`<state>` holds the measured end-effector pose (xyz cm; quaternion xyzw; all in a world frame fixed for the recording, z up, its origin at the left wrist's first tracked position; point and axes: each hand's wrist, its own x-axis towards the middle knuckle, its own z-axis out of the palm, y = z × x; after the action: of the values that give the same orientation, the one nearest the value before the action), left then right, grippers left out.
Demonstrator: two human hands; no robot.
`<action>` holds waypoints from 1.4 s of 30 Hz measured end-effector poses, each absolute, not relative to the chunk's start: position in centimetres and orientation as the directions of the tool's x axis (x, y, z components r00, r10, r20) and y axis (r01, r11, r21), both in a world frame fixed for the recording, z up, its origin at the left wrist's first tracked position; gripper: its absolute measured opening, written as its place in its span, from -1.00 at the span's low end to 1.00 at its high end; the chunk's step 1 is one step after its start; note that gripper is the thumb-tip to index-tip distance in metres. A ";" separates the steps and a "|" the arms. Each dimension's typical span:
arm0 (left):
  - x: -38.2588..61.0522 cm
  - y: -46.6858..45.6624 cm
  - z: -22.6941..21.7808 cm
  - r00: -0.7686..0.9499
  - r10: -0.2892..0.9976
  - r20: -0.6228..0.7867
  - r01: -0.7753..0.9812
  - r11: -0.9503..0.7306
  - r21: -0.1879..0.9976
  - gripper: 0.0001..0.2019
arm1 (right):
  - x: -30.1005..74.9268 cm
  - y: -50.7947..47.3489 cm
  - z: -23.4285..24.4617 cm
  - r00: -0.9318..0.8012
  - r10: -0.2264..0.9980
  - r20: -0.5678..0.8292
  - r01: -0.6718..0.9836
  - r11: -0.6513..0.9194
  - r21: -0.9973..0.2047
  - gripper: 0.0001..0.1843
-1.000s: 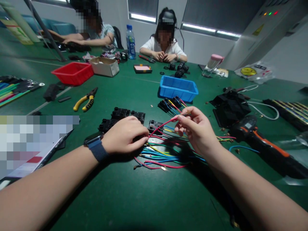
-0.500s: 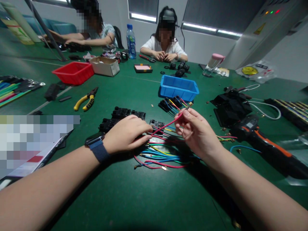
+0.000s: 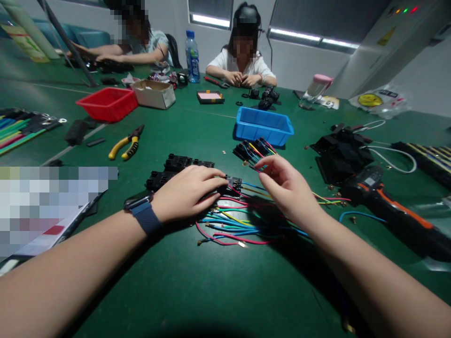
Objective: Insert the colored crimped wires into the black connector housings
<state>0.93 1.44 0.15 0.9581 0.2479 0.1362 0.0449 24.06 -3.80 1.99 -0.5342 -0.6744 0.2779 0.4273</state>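
My left hand (image 3: 193,190), with a dark watch on its wrist, curls over a small black connector block (image 3: 234,184). Its fingertips press on the near side of the block, and the palm hides part of it. My right hand (image 3: 287,185) pinches a red wire (image 3: 259,171) between thumb and forefinger; a brass terminal at the wire's end points left. Several coloured wires (image 3: 239,230) with metal terminals lie below and between both hands. More black connector blocks (image 3: 178,162) sit just behind my left hand.
Wired black blocks (image 3: 252,149) lie before a blue bin (image 3: 264,126). Yellow-handled pliers (image 3: 127,144) and a red bin (image 3: 107,104) are at left. An orange-black power tool (image 3: 394,211) rests at right, beside black parts (image 3: 340,155). Two people sit across the table.
My right hand has lowered slightly, and the red wire's terminal now points left instead of up and right. The long red stretch between my hands is gone. My left hand has barely moved.
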 end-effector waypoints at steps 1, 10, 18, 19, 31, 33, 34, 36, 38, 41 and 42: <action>0.9 1.4 0.2 0.843 0.481 0.239 0.456 -0.876 0.157 -0.67 | 24.1 -3.8 1.9 -0.100 0.944 0.315 0.561 0.315 -0.766 -0.85; 0.8 1.2 0.6 0.877 0.409 0.254 0.393 -0.913 0.113 -0.75 | 23.6 -4.4 0.7 -0.364 0.863 0.350 0.827 0.472 -0.305 -0.94; 1.4 0.7 0.5 0.805 0.526 0.275 0.492 -0.851 0.186 -0.72 | 23.4 -4.4 -0.1 -0.409 0.843 0.349 0.820 0.508 -0.265 -0.87; 1.4 0.6 0.5 0.797 0.542 0.265 0.505 -0.840 0.201 -0.71 | 23.4 -4.4 -0.2 -0.416 0.839 0.351 0.816 0.514 -0.263 -0.86; 1.3 0.7 0.3 0.798 0.535 0.278 0.474 -0.842 0.259 -0.71 | 23.2 -4.6 -0.7 -0.445 0.794 0.414 0.780 0.571 -0.256 -0.88; 1.3 0.7 0.3 0.792 0.549 0.267 0.492 -0.833 0.254 -0.71 | 23.2 -4.6 -0.7 -0.436 0.798 0.416 0.779 0.566 -0.269 -0.90; 1.4 0.7 0.3 0.789 0.557 0.260 0.502 -0.828 0.251 -0.71 | 23.2 -4.7 -0.7 -0.430 0.800 0.419 0.781 0.562 -0.273 -0.90; 1.4 0.7 0.3 0.785 0.568 0.246 0.517 -0.821 0.243 -0.70 | 23.2 -4.7 -0.6 -0.418 0.803 0.424 0.787 0.554 -0.272 -0.90; 1.4 0.6 0.3 0.789 0.570 0.232 0.523 -0.819 0.235 -0.69 | 23.2 -4.7 -0.5 -0.410 0.802 0.434 0.790 0.550 -0.270 -0.89; 1.4 0.6 0.3 0.796 0.564 0.222 0.519 -0.823 0.230 -0.67 | 23.0 -4.7 -0.4 -0.403 0.804 0.438 0.789 0.548 -0.278 -0.88; 1.5 0.6 0.3 0.797 0.561 0.223 0.516 -0.825 0.230 -0.67 | 23.0 -4.7 -0.4 -0.399 0.804 0.440 0.790 0.545 -0.281 -0.87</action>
<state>1.46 0.65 0.34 0.9447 0.2849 0.1418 0.0792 22.99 -4.73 -0.40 -0.4765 -0.8363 0.0138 0.2709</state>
